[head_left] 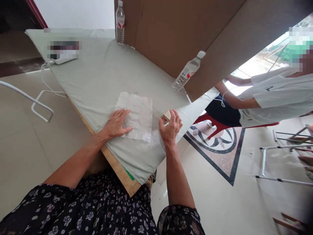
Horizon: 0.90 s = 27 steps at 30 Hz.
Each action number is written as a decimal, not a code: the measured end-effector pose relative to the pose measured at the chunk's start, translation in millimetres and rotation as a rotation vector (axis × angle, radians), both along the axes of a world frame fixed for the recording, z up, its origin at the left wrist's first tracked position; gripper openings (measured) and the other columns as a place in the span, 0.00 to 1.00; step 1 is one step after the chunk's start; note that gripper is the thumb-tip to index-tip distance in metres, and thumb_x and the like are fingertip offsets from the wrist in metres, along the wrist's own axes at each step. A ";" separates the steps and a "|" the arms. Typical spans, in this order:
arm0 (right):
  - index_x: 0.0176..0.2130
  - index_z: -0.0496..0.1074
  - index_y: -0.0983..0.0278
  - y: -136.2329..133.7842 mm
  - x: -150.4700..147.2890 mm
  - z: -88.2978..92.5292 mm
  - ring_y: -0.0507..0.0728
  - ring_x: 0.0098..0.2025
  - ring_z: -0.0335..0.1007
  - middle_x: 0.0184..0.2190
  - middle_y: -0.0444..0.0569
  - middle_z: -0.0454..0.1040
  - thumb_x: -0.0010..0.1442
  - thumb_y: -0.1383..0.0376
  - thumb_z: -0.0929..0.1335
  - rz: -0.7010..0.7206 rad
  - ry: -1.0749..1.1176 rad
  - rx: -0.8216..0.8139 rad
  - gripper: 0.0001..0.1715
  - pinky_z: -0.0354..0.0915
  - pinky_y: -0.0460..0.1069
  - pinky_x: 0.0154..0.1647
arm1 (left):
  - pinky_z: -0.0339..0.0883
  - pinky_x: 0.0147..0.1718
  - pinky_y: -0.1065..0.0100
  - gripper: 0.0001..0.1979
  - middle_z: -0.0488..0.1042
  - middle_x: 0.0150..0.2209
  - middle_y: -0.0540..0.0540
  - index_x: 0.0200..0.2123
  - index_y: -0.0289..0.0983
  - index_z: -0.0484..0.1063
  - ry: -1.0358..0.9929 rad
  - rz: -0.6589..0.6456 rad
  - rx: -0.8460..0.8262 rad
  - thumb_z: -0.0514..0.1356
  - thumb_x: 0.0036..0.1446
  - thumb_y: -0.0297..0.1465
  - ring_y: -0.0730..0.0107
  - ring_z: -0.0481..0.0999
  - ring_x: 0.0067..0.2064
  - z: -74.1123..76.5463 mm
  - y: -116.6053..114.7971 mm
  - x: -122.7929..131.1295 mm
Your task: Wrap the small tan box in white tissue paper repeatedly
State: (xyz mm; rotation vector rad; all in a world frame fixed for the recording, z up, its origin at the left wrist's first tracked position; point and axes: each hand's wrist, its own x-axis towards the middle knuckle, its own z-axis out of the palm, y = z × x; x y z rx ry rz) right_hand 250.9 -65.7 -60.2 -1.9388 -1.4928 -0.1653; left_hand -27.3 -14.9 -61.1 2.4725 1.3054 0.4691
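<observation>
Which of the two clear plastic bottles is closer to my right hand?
The clear, white-capped plastic bottle by the brown cardboard panel's near end; the other bottle stands at its far end, farther from your right hand.

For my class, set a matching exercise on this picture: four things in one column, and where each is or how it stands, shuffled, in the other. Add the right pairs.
Things
1. Small box
2. Plastic sheet
3. Left hand
4. Cardboard panel

Places and states
A. Clear, lying flat on the pale cloth
B. Brown, standing upright
C. In the right hand
D. Laid partly over something see-through

Right pairs: 1-C, 2-A, 3-D, 4-B
</observation>
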 end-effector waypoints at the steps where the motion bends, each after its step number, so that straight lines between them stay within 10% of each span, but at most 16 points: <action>1: 0.62 0.68 0.64 0.9 9.7 -1.6 0.72 0.66 0.65 0.66 0.65 0.69 0.61 0.57 0.68 -0.039 0.025 -0.012 0.32 0.60 0.69 0.64 | 0.50 0.73 0.45 0.43 0.64 0.72 0.33 0.73 0.35 0.55 -0.008 0.012 0.000 0.62 0.58 0.44 0.44 0.58 0.75 0.7 -0.4 -0.1; 7: 0.50 0.73 0.60 10.3 27.1 -0.7 0.64 0.52 0.72 0.51 0.56 0.77 0.57 0.60 0.68 0.101 0.229 0.003 0.21 0.70 0.62 0.53 | 0.46 0.74 0.43 0.44 0.65 0.71 0.33 0.73 0.35 0.53 -0.016 0.031 -0.022 0.62 0.58 0.43 0.44 0.60 0.74 1.0 -2.8 0.0; 16: 0.58 0.72 0.58 30.0 -64.1 9.7 0.62 0.63 0.70 0.60 0.55 0.74 0.63 0.65 0.70 0.627 0.238 -0.113 0.24 0.67 0.59 0.65 | 0.46 0.74 0.44 0.46 0.64 0.72 0.33 0.74 0.36 0.52 -0.018 0.035 -0.016 0.62 0.57 0.44 0.43 0.60 0.74 1.1 -2.6 1.6; 27: 0.59 0.74 0.59 37.3 -64.0 7.9 0.61 0.65 0.69 0.61 0.54 0.74 0.64 0.67 0.69 0.718 0.163 -0.201 0.24 0.64 0.58 0.70 | 0.44 0.75 0.45 0.46 0.63 0.72 0.32 0.73 0.34 0.52 0.000 0.034 -0.034 0.62 0.56 0.44 0.43 0.59 0.75 -0.1 -1.8 2.1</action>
